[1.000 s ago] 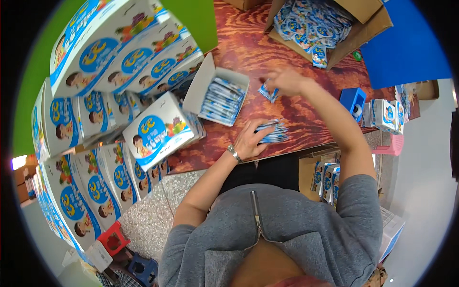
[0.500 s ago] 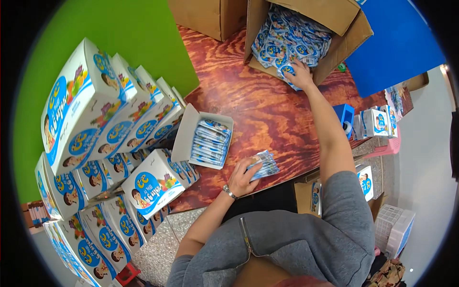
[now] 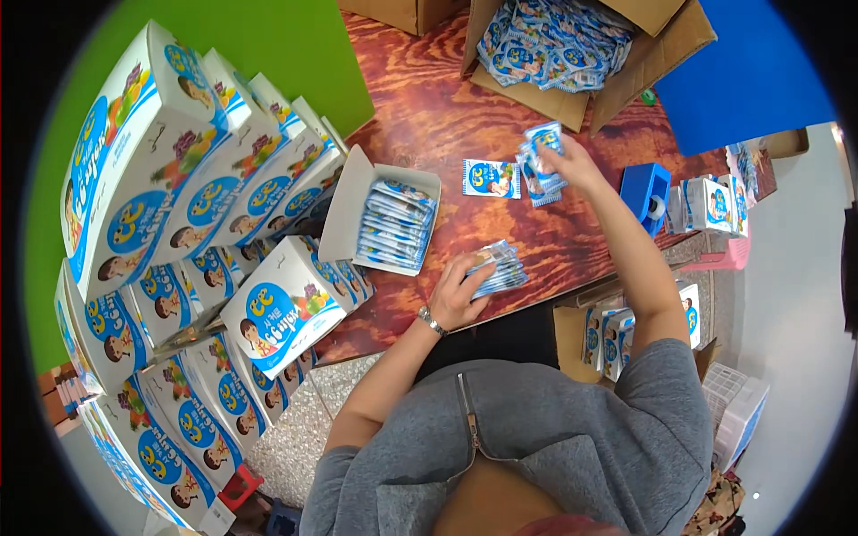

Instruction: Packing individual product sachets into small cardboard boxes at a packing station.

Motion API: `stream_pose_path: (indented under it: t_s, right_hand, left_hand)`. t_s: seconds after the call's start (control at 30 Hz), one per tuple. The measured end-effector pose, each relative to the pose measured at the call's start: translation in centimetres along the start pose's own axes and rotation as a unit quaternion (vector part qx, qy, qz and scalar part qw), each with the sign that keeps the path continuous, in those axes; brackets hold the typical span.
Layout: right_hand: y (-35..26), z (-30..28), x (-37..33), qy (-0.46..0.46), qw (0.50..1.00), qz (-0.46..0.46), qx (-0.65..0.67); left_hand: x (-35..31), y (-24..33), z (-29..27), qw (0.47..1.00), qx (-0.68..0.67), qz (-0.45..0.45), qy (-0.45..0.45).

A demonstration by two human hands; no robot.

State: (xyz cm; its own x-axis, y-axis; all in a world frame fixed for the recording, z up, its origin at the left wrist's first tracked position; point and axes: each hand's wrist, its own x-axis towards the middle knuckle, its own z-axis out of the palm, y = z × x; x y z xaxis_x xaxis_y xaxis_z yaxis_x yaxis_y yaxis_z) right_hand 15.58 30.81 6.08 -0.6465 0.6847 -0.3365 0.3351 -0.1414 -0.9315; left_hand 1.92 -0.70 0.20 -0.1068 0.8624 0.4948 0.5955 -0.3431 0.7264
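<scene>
Near the table's front edge, my left hand [image 3: 458, 293] closes on a stack of blue-and-white sachets [image 3: 500, 270]. Farther off to the right, my right hand [image 3: 572, 164] grips a few loose sachets [image 3: 542, 143] above the tabletop. One sachet [image 3: 492, 180] lies flat to the left of them. An open white box [image 3: 430, 183] stands left of my hands, its flap raised, with a row of sachets [image 3: 393, 223] packed inside. At the back, an opened cardboard carton [image 3: 527, 94] lies tilted toward me, heaped with loose sachets [image 3: 559, 49].
Closed white printed boxes [image 3: 134, 170] are piled high on the left before a green panel [image 3: 268, 54]. On the right are a blue tape dispenser [image 3: 645, 190], more white boxes [image 3: 713, 204] and a blue panel [image 3: 751, 80]. A carton [image 3: 567, 353] holding boxes sits below the table edge.
My right hand has come back from the carton toward me, bringing sachets out. One sachet now lies on the table. My left hand still holds its stack.
</scene>
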Motion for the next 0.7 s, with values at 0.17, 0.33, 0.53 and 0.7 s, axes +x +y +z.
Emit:
stream_pose_path:
  t_s: [0.17, 0.33, 0.53, 0.7]
  right_hand:
    - [7.4, 3.4, -1.1, 0.163, 0.813, -0.011, -0.559]
    - [3.9, 3.4, -3.1, 0.197, 0.88, -0.098, -0.42]
    - [-1.7, 3.9, -0.5, 0.028, 0.921, -0.219, -0.319]
    - [0.8, 7.9, 0.7, -0.051, 0.814, -0.253, -0.52]
  left_hand:
    - [0.0, 0.0, 0.3, 1.0, -0.001, 0.005, 0.007]
    - [-0.4, 0.2, 0.0, 1.0, 0.001, 0.008, 0.006]
    - [-0.4, 0.2, 0.1, 1.0, -0.011, -0.003, 0.003]
    - [-0.1, 0.0, 0.2, 1.0, 0.001, 0.006, 0.004]
